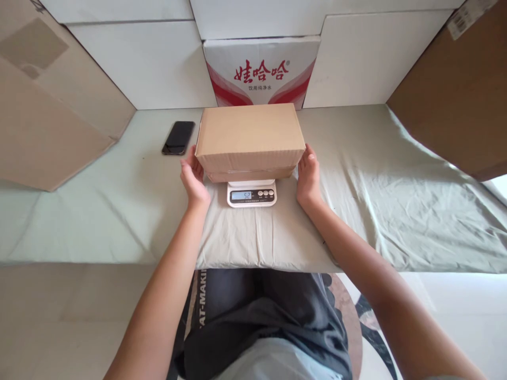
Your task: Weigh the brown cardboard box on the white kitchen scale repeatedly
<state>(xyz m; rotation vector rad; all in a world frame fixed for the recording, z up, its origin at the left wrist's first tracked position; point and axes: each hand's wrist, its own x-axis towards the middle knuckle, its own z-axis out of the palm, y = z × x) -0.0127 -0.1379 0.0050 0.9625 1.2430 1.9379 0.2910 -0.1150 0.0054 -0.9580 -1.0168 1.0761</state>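
A brown cardboard box [250, 132] sits over a white digital kitchen scale [252, 203], whose front panel sticks out below the box. Its small display appears to read 52, and round buttons line the panel's right half. Against the box's left side is my left hand [194, 177], its fingers partly hidden behind the corner. My right hand [309, 174] is placed against the opposite side, thumb up and fingers along the cardboard. Between them the two hands hold the box. Most of the scale's platform is hidden underneath.
A black smartphone [178, 138] lies left of the box on the pale green cloth [348, 158]. Behind stand white cartons [134, 63] and one with red lettering [261, 68]. Large brown cartons flank the left [59, 105] and right [459, 95] sides.
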